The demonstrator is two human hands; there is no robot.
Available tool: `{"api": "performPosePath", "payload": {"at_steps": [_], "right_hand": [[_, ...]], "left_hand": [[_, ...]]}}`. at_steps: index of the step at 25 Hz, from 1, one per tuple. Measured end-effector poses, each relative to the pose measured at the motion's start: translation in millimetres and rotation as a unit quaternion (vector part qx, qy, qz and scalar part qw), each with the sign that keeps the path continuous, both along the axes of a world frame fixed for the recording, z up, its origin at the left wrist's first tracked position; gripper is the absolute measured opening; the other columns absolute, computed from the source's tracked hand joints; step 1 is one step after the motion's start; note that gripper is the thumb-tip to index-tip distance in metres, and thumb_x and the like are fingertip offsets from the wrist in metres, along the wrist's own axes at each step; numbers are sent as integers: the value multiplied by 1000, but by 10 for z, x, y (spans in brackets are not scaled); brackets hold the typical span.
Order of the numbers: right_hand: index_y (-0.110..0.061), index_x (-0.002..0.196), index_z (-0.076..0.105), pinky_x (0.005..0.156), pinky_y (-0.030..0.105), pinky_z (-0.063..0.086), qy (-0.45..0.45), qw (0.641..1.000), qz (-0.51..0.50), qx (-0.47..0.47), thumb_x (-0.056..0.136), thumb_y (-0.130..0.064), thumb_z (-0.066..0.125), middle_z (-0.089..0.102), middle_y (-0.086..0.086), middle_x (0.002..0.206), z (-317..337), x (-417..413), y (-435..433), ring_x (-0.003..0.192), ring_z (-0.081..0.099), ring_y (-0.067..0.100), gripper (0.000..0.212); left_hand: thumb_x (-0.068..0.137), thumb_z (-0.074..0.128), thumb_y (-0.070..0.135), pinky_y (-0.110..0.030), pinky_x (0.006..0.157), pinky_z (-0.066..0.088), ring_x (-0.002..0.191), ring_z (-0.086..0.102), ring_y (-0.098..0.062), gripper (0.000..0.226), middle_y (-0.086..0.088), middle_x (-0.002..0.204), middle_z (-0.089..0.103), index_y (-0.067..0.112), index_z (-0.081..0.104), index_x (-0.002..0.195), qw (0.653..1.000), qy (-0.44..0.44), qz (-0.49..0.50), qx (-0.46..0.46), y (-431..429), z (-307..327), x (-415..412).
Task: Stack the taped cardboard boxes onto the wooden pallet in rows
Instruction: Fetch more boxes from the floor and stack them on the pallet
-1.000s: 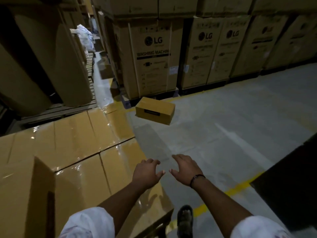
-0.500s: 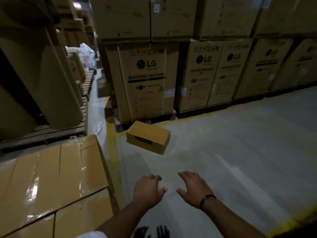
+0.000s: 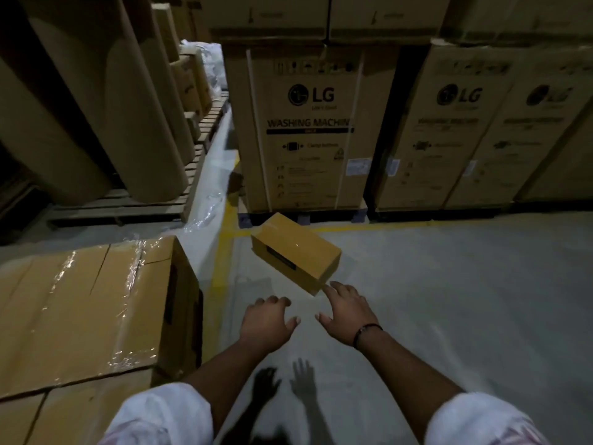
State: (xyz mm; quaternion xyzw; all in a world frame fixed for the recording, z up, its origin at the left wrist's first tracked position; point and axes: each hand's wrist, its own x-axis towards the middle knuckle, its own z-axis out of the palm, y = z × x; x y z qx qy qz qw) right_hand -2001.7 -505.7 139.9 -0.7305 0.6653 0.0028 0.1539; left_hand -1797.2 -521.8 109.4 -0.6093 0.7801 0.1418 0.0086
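Note:
A small taped cardboard box (image 3: 298, 252) lies alone on the grey floor, in front of the tall washing-machine cartons. Both my hands reach toward it, palms down and fingers spread. My right hand (image 3: 346, 311) is just short of the box's near corner, its fingertips almost at that corner. My left hand (image 3: 268, 324) hovers a little lower and to the left, holding nothing. At the left, the stack of taped boxes (image 3: 80, 309) shows its shiny tape-covered tops; the pallet under it is hidden.
Tall washing-machine cartons (image 3: 308, 123) on pallets wall off the far side. Big brown paper rolls (image 3: 106, 101) stand on a wooden pallet (image 3: 128, 207) at the left. Loose plastic film (image 3: 208, 200) lies along a yellow floor line (image 3: 221, 274).
I have moved forward past the stack toward the lone box, which now lies close in front of my hands. Both hands stay empty and extended.

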Motion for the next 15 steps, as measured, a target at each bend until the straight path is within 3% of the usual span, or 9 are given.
{"api": "performPosePath", "payload": {"at_steps": [7,15], "right_hand": [[-23,158,24,118,45,29,-22,997,49,48,98,-54,51,24,5,165,-231,-672,-1535,149,24,30,73],[-24,159,23,118,46,28,-2,985,113,131,99,-51,52,20,2,166,-997,-747,-3708,150,21,30,72]], "left_hand": [[99,44,67,-41,96,48,123,55,-31,59,-4,139,58,29,49,144,994,12,103,35,-1109,-108,-330],[96,48,68,-40,92,52,115,61,-28,60,-4,132,62,27,53,139,968,73,220,94,-2932,-1002,-455]]}}
